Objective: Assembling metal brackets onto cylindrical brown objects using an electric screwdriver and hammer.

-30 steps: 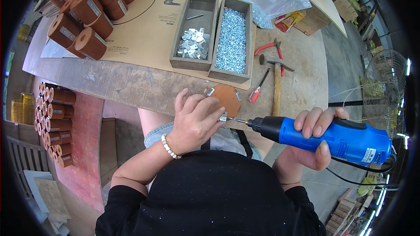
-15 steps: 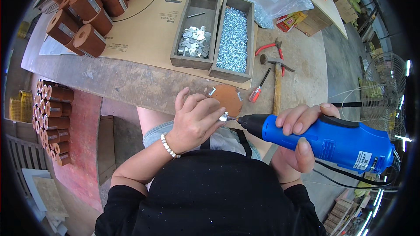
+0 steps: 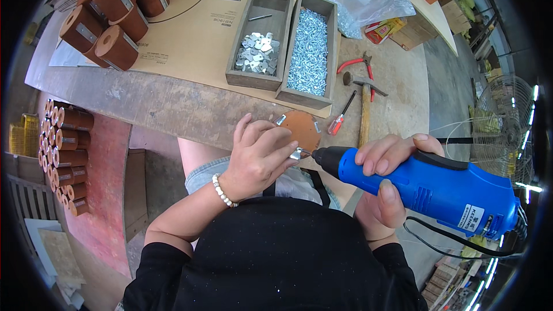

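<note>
The left hand (image 3: 257,156) is closed narrowly on a small metal tab (image 3: 296,154), pinched at the near edge of a round brown piece (image 3: 302,128), apparently so that it cannot turn. To the right of the round brown piece, a blue power screwdriver (image 3: 449,193) is gripped by the right hand (image 3: 394,156), its tip (image 3: 307,154) set at the small metal tab. Beyond the round brown piece, a tab tray (image 3: 252,80) and a screw tray (image 3: 304,99) are placed side by side, seemingly for easy reach.

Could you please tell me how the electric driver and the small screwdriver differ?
The electric driver is bulky and blue; the small screwdriver is slim, with a reddish handle. The right hand holds the electric driver; the small screwdriver lies on the table. Both have thin shafts.
</note>
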A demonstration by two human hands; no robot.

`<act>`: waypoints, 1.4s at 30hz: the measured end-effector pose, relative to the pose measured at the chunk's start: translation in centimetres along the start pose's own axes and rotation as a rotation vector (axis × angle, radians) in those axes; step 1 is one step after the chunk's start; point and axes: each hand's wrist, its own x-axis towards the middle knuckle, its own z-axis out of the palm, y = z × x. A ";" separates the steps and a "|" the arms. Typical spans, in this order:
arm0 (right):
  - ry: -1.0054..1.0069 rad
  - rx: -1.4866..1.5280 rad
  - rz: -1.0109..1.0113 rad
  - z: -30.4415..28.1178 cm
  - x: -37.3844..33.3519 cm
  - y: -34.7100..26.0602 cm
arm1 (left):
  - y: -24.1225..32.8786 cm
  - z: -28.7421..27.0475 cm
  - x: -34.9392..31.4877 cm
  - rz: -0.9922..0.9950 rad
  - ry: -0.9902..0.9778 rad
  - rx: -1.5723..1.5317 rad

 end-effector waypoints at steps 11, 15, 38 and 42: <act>-0.110 -0.046 -0.039 0.4 0.6 0.4 | -0.4 1.0 -0.5 -0.059 0.023 -0.282; -0.189 -0.071 -0.084 0.5 0.7 0.8 | -0.5 1.0 -0.5 -0.058 0.021 -0.270; -0.112 -0.121 -0.045 1.8 1.3 0.6 | -0.8 1.4 -0.9 -0.039 0.053 -0.274; -0.108 -0.115 -0.045 1.8 1.3 0.7 | -0.8 1.3 -0.9 -0.043 0.050 -0.278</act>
